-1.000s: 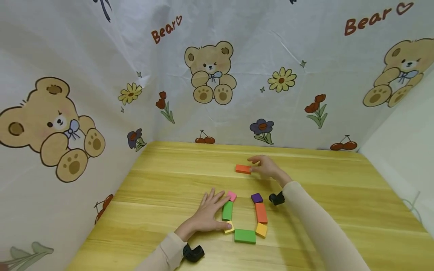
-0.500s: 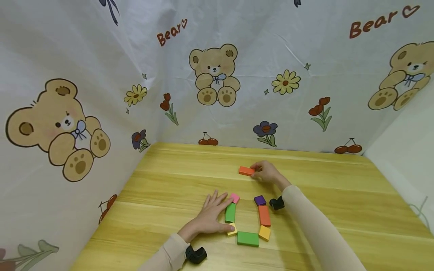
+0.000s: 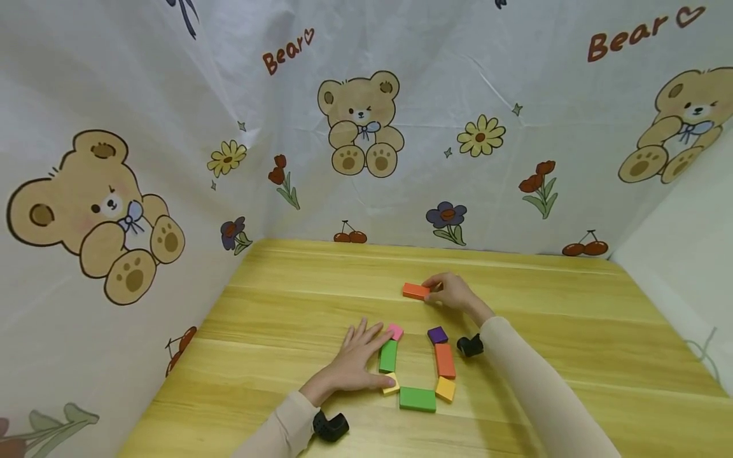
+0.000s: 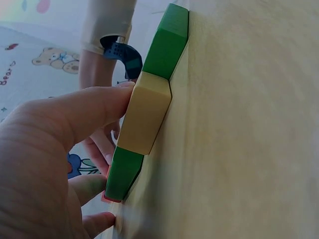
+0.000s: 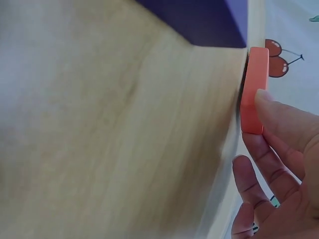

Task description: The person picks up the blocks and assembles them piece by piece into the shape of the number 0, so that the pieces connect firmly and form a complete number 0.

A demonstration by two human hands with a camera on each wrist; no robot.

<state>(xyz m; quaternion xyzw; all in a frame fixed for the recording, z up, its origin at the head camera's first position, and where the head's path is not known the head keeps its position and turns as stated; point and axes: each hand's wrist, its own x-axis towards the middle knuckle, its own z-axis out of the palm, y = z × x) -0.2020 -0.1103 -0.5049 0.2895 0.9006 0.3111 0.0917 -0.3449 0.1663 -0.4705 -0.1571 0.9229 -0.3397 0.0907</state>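
Near the back of the table, my right hand (image 3: 453, 292) pinches the right end of an orange rectangular block (image 3: 413, 291). In the right wrist view, the thumb lies on that block's face and a finger is at its end. My left hand (image 3: 352, 367) is spread flat beside a U-shaped row of blocks. Its thumb touches a pale yellow block (image 4: 145, 112), and its index finger reaches a pink block (image 3: 396, 331). Between these two lies a green block (image 3: 387, 357). Another green block (image 3: 417, 399) forms the bottom of the U.
The U's right side holds a yellow-orange block (image 3: 445, 389), a red-orange block (image 3: 444, 361) and a purple block (image 3: 438, 335). A bear-print cloth (image 3: 366, 210) hangs behind the wooden table (image 3: 275, 305). Each wrist carries a black camera mount (image 3: 331, 426).
My right hand's fingers have come together on the orange block's right end, having been more spread beside it. The left hand stays on the row. The head view has shifted slightly.
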